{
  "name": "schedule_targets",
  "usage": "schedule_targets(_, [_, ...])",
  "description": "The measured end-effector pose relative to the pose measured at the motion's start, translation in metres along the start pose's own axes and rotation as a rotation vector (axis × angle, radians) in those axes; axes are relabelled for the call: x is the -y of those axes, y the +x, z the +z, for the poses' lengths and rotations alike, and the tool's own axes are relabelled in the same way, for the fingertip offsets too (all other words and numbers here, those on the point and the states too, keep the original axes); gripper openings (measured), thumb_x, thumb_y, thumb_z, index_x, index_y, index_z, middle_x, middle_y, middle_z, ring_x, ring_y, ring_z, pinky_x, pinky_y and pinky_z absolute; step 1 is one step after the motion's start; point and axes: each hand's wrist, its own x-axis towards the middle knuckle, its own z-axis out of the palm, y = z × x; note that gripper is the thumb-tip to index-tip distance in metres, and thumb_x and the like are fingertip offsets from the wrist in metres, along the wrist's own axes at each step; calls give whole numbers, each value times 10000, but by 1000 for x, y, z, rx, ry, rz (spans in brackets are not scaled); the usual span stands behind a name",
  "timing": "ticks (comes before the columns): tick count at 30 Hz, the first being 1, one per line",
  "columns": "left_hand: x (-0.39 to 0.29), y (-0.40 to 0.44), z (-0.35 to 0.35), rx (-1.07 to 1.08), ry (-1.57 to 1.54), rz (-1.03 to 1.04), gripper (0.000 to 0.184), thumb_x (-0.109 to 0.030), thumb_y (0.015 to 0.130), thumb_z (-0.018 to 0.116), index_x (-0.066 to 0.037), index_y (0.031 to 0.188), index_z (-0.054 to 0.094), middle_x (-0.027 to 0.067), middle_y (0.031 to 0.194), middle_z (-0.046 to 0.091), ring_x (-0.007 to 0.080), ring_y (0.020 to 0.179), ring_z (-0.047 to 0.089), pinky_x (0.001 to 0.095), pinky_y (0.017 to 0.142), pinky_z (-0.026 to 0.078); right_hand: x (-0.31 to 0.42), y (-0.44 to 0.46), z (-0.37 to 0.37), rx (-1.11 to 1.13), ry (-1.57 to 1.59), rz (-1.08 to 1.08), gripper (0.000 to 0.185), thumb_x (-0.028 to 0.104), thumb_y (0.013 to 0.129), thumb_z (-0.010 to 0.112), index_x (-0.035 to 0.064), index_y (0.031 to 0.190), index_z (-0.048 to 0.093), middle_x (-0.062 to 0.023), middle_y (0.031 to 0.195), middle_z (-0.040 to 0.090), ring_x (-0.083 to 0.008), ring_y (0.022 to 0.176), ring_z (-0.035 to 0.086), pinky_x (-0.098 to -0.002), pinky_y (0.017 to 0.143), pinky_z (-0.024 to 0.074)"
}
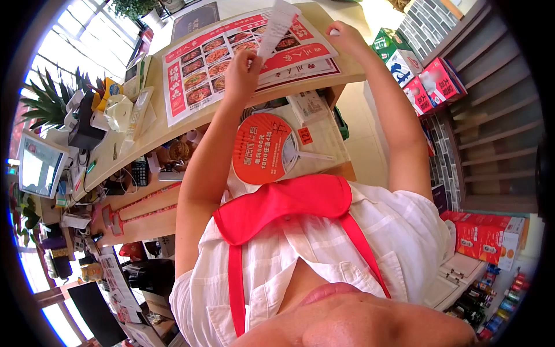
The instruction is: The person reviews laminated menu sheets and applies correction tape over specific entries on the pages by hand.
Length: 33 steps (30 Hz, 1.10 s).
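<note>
One slip of paper (pixel 280 26) stands tilted above the table (pixel 348 66) in the head view, lines of small writing on its pale face. The left hand (pixel 241 75) pinches its lower end, fingers curled in, over a large red and white menu (pixel 217 67) with rows of dish photos. More printed sheets show under the menu's near right edge.

The right hand (pixel 346 38) is well apart from the left — out past the menu's right side, near the table's edge. Its fingers are bent; a small white spot shows at the fingertips, and I cannot tell whether it holds anything.

Below the near edge of the table lies a round red fan (pixel 260 147) with a white handle. A dark board (pixel 195 22) lies beyond the menu. To the left are a spiky plant (pixel 52 104) and a lit screen (pixel 40 163); to the right, a pink and white box (pixel 436 84) — well apart from both hands.
</note>
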Motion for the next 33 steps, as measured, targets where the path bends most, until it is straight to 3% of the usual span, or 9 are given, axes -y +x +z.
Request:
schedule_targets(2, [-3, 0, 1, 174, -19, -4, 247, -241, 828, 616, -32, 960, 615, 185, 1025, 611, 335, 948, 581, 404, 815, 453, 8, -2, 3, -2, -55, -22, 223, 203, 794, 618, 98, 990, 607, -84, 866, 638, -200, 768, 607, -318, 678, 474])
schedule_targets(5, [6, -2, 12, 260, 223, 309, 232, -250, 833, 608, -60, 965, 625, 161, 1157, 584, 323, 1104, 527, 401, 911, 420, 13, 0, 5, -84, -25, -12, 248, 234, 805, 616, 98, 1012, 613, -107, 887, 649, -238, 799, 621, -332, 711, 484])
schedule_targets(6, [-4, -5, 9, 337, 233, 264, 258, -261, 836, 601, -96, 1031, 637, 161, 1226, 542, 335, 1185, 458, 420, 975, 375, 10, 1, 5, -128, 5, -22, 267, 232, 800, 614, 91, 1026, 613, -123, 911, 656, -260, 834, 629, -340, 735, 489])
schedule_targets(8, [3, -6, 13, 342, 256, 315, 291, -301, 844, 587, -135, 1078, 638, 141, 1242, 537, 328, 1193, 450, 444, 1006, 329, 4, 4, 3, -159, 83, -24, 316, 232, 797, 605, 76, 1071, 609, -144, 966, 661, -281, 900, 634, -347, 783, 491])
schedule_targets(12, [6, -9, 18, 360, 375, 395, 361, -393, 864, 540, -220, 1175, 604, 97, 1289, 514, 311, 1231, 415, 466, 1045, 266, -13, 3, 5, -84, 93, -107, 332, 248, 819, 622, 81, 1105, 596, -102, 988, 645, -177, 829, 622, -287, 738, 482])
schedule_targets(16, [-19, -10, 9, 494, 512, 340, 441, -431, 882, 507, -237, 1278, 515, 33, 1380, 429, 299, 1300, 330, 453, 1092, 194, 0, -15, 3, -5, 65, -145, 342, 236, 818, 628, 77, 1117, 585, -99, 997, 644, -168, 832, 621, -277, 744, 483])
schedule_targets(21, [-30, -9, 11, 543, 566, 409, 543, -464, 859, 520, -210, 1333, 442, 56, 1400, 399, 300, 1320, 305, 471, 1091, 194, 11, -34, -1, 4, 90, -59, 282, 231, 820, 646, 83, 1058, 614, -79, 952, 659, -144, 789, 623, -270, 728, 489])
schedule_targets(28, [-42, 10, 57, 652, 455, 491, 688, -467, 812, 580, -99, 1360, 387, 96, 1418, 363, 283, 1330, 294, 454, 1091, 215, 21, -48, 18, -58, 45, -230, 189, 185, 830, 621, 75, 984, 623, -124, 941, 643, -270, 837, 622, -346, 747, 502])
schedule_targets(33, [-30, 2, 65, 533, 471, 584, 791, -529, 719, 646, -85, 1335, 423, 82, 1389, 405, 267, 1310, 331, 464, 1062, 258, 12, -42, 29, -243, -235, -346, 169, 140, 821, 606, 53, 966, 604, -148, 916, 629, -314, 883, 591, -382, 779, 484])
